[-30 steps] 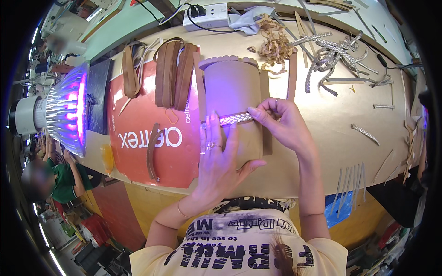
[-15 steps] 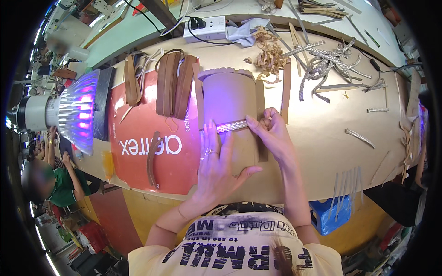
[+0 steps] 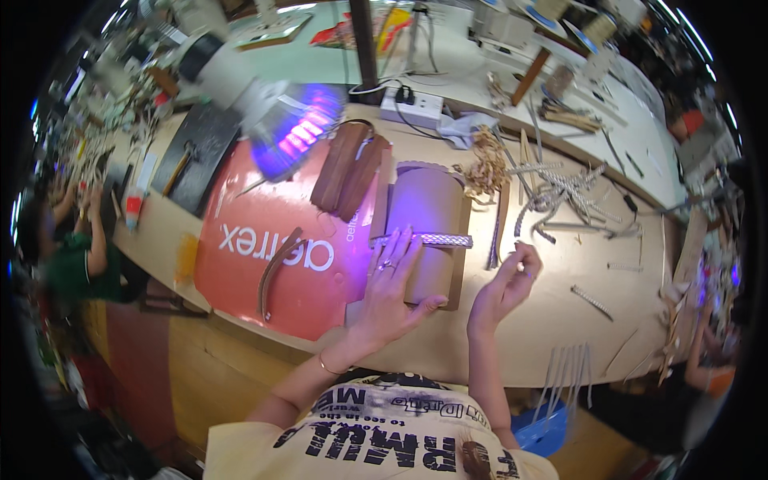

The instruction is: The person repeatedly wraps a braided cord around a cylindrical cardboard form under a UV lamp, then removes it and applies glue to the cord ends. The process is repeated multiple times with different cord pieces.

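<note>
My left hand lies with outstretched fingers across a tan rounded form. Under its fingertips, a silvery braided strip runs crosswise over the form, its right end free past the form's edge. My right hand is raised off the form to the right, its fingers curled and pressed together; whatever they may hold is too small to make out. Brown leather strips lie in a bundle just left of the form. A single curved brown strip rests on the red printed board.
A lit lamp hangs over the board's far edge. Beyond the form are a white power strip, crumpled tan scraps and a tangle of braided cords. A blue stool stands below the near edge. Someone in green works at far left.
My right hand has let go of the braided strip's right end and moved off to the right. My left hand stays on the strip. The whole view has shifted.
</note>
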Available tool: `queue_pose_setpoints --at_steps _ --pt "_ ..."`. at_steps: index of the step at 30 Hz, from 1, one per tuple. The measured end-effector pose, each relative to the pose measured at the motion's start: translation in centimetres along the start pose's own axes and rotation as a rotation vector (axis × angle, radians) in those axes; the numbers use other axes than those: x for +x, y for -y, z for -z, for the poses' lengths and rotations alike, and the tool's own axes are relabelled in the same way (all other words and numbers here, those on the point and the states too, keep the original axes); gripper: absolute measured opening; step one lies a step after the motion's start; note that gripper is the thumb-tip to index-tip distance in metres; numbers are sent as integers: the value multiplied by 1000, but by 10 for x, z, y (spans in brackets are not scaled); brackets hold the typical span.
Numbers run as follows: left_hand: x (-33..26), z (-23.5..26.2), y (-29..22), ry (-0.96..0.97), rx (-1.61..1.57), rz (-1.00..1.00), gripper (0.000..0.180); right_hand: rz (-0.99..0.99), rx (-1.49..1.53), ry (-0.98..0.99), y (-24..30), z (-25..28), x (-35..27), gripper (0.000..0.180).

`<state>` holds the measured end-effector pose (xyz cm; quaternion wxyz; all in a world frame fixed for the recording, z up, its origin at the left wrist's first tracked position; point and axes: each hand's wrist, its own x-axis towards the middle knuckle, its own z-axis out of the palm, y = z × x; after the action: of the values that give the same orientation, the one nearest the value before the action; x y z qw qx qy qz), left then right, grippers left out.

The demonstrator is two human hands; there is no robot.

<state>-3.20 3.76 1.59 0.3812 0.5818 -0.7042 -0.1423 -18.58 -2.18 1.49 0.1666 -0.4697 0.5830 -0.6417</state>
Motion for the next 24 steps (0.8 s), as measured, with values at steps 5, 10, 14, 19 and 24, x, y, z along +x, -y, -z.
queue_pose_setpoints --at_steps 5,10,14,19,24 --pt "0 -2 16 -83 -157 45 78 414 -96 866 27 -5 -17 68" --pt "-19 -12 36 -65 -504 260 76 226 -130 908 14 -11 -39 77" --pt "-22 -12 50 -6 -678 365 74 57 -125 832 3 -9 -49 72" --pt "-9 3 58 -9 -285 313 74 -328 -163 883 -12 16 -46 68" --pt "18 22 62 -150 -228 13 53 36 -220 646 -22 19 -31 61"
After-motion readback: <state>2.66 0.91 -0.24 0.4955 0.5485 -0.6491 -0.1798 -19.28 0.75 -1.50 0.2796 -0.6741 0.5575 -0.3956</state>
